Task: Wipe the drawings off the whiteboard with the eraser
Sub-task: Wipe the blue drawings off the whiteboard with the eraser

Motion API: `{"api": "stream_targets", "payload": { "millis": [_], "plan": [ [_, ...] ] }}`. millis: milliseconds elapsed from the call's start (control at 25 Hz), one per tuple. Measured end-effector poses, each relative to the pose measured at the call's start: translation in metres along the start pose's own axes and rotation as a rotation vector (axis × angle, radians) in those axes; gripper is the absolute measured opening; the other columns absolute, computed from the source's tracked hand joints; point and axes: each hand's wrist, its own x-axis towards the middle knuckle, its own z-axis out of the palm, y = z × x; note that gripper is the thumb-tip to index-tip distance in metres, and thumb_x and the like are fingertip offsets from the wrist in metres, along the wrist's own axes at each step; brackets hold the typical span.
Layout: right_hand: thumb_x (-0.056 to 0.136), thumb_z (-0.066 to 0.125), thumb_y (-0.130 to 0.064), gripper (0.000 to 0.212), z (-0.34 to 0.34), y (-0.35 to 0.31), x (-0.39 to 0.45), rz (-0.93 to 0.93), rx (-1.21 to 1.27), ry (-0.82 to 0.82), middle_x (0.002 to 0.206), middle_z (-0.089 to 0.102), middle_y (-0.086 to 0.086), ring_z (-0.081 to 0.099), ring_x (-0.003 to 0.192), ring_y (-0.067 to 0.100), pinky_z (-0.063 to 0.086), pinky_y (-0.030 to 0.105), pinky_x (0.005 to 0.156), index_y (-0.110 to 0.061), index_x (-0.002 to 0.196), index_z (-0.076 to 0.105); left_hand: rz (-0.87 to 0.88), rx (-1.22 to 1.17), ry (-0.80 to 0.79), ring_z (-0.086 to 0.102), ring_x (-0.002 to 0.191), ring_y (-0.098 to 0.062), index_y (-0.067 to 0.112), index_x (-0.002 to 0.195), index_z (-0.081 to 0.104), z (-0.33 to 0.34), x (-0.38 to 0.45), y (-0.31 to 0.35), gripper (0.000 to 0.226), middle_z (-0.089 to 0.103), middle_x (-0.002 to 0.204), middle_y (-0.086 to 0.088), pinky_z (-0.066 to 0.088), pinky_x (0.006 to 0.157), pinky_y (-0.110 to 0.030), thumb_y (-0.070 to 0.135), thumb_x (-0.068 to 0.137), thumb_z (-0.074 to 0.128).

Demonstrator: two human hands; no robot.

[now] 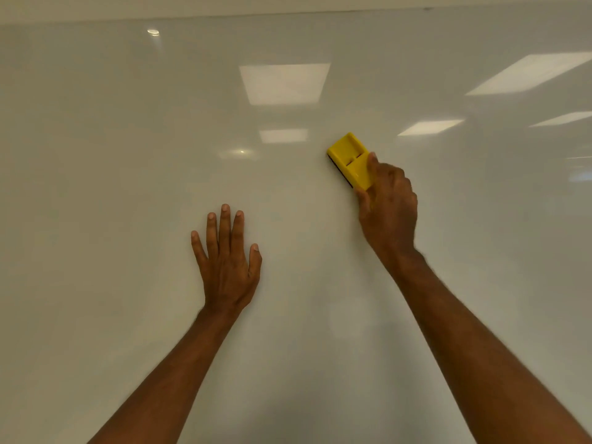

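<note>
A glossy whiteboard (128, 155) fills nearly the whole view, and I see no drawings on it. My right hand (389, 206) grips the lower end of a yellow eraser (349, 158), whose dark felt side is pressed against the board right of centre. The eraser is tilted, with its free end pointing up and left. My left hand (226, 261) lies flat on the board lower down and to the left, fingers spread and pointing up, holding nothing.
The board's top edge (288, 14) runs across the top of the view, with a pale wall strip above it. Ceiling lights reflect in the board's upper middle and right side.
</note>
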Motion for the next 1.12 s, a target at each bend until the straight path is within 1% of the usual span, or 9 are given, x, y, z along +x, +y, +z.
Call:
{"api": "stream_targets", "payload": {
  "millis": [80, 280, 360, 440, 560, 760, 840, 960, 1120],
  "plan": [
    [0.096, 0.063, -0.03, 0.065, 0.005, -0.016, -0.005, -0.023, 0.013, -0.012, 0.137, 0.056, 0.014, 0.057, 0.112, 0.038, 0.046, 0.046, 0.087, -0.017, 0.156, 0.04, -0.015, 0.005, 0.011, 0.006, 0.163, -0.029, 0.017, 0.167, 0.018, -0.001, 0.006, -0.005, 0.069, 0.011, 0.176, -0.009, 0.002, 0.13, -0.059, 0.041, 0.105, 0.033],
    [0.096, 0.071, -0.024, 0.058, 0.011, -0.033, -0.131, -0.415, 0.063, -0.15, 0.134, 0.064, 0.013, 0.065, 0.116, 0.036, 0.053, 0.043, 0.094, -0.015, 0.149, 0.051, 0.016, 0.046, 0.027, 0.01, 0.163, -0.031, 0.016, 0.167, 0.021, -0.001, 0.001, -0.017, 0.068, 0.013, 0.175, -0.009, 0.006, 0.13, -0.06, 0.04, 0.104, 0.036],
    [0.098, 0.068, -0.029, 0.056, 0.01, -0.029, -0.146, -0.512, 0.054, -0.205, 0.135, 0.064, 0.009, 0.065, 0.117, 0.032, 0.052, 0.042, 0.095, -0.018, 0.15, 0.051, 0.027, 0.052, 0.027, 0.011, 0.163, -0.03, 0.016, 0.166, 0.022, -0.002, 0.0, -0.024, 0.068, 0.014, 0.176, -0.008, 0.006, 0.129, -0.06, 0.04, 0.104, 0.036],
    [0.097, 0.069, -0.028, 0.055, 0.011, -0.027, -0.116, -0.472, 0.057, -0.167, 0.133, 0.065, 0.013, 0.066, 0.116, 0.037, 0.054, 0.044, 0.094, -0.016, 0.148, 0.053, 0.027, 0.051, 0.022, 0.009, 0.163, -0.03, 0.017, 0.167, 0.021, -0.005, 0.002, -0.031, 0.068, 0.012, 0.176, -0.007, 0.004, 0.13, -0.059, 0.041, 0.105, 0.034],
    [0.098, 0.065, -0.027, 0.059, 0.011, -0.033, -0.026, -0.241, 0.01, -0.057, 0.136, 0.061, 0.02, 0.062, 0.112, 0.044, 0.049, 0.048, 0.091, -0.013, 0.152, 0.047, 0.028, 0.023, 0.004, 0.008, 0.163, -0.03, 0.017, 0.167, 0.021, -0.01, 0.009, -0.042, 0.067, 0.011, 0.176, -0.008, 0.004, 0.13, -0.059, 0.041, 0.105, 0.033],
    [0.101, 0.056, -0.031, 0.065, 0.016, -0.064, 0.09, 0.004, 0.031, 0.012, 0.144, 0.049, 0.016, 0.051, 0.122, 0.038, 0.042, 0.047, 0.095, -0.019, 0.16, 0.031, -0.024, 0.019, 0.009, 0.004, 0.164, -0.027, 0.02, 0.167, 0.017, -0.021, 0.029, -0.068, 0.067, 0.009, 0.176, -0.006, 0.002, 0.131, -0.056, 0.042, 0.105, 0.031],
    [0.101, 0.056, -0.031, 0.065, 0.024, -0.089, 0.071, -0.067, 0.016, -0.002, 0.142, 0.051, 0.018, 0.053, 0.118, 0.041, 0.042, 0.048, 0.092, -0.016, 0.159, 0.033, -0.046, 0.021, 0.005, 0.003, 0.164, -0.027, 0.021, 0.168, 0.016, -0.024, 0.027, -0.078, 0.067, 0.008, 0.177, -0.005, 0.003, 0.131, -0.056, 0.042, 0.105, 0.03],
    [0.101, 0.059, -0.028, 0.059, 0.035, -0.116, -0.007, -0.304, 0.033, -0.039, 0.135, 0.06, 0.022, 0.061, 0.107, 0.044, 0.048, 0.046, 0.085, -0.01, 0.154, 0.043, -0.058, 0.038, -0.011, 0.005, 0.163, -0.028, 0.019, 0.167, 0.018, -0.028, 0.01, -0.09, 0.067, 0.009, 0.176, -0.006, 0.006, 0.131, -0.058, 0.042, 0.105, 0.03],
    [0.1, 0.065, -0.029, 0.057, 0.043, -0.127, -0.074, -0.468, 0.058, -0.106, 0.132, 0.064, 0.018, 0.064, 0.111, 0.038, 0.05, 0.042, 0.088, -0.011, 0.151, 0.048, -0.035, 0.093, -0.044, 0.013, 0.162, -0.03, 0.018, 0.166, 0.024, -0.039, -0.007, -0.113, 0.067, 0.015, 0.175, -0.007, 0.012, 0.129, -0.06, 0.041, 0.104, 0.031]
  ]
}}
